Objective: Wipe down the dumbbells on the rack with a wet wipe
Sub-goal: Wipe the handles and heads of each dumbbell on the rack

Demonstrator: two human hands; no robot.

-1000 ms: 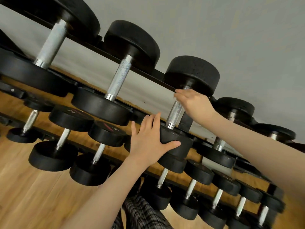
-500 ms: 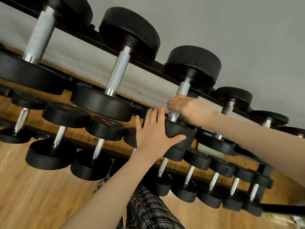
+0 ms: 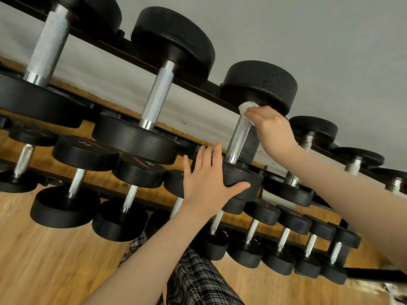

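A black dumbbell with a knurled steel handle [image 3: 239, 137] lies across the top tier of the black rack [image 3: 193, 89]. My right hand [image 3: 272, 128] is closed around a white wet wipe [image 3: 247, 106], pressed against the upper end of that handle just below the far head [image 3: 259, 84]. My left hand [image 3: 209, 181] lies flat, fingers spread, against the near head [image 3: 242, 177] of the same dumbbell, thumb hooked under its edge.
Larger dumbbells [image 3: 157, 95] sit to the left on the top tier, smaller ones [image 3: 306, 142] to the right. A lower tier holds several smaller dumbbells [image 3: 284, 238]. Wooden floor [image 3: 44, 260] lies below, a grey wall behind, and plaid trousers [image 3: 198, 278] show at the bottom.
My right hand slid down the handle toward the near head, then back up to the far head, where the wipe now shows. My left hand stayed on the near head.
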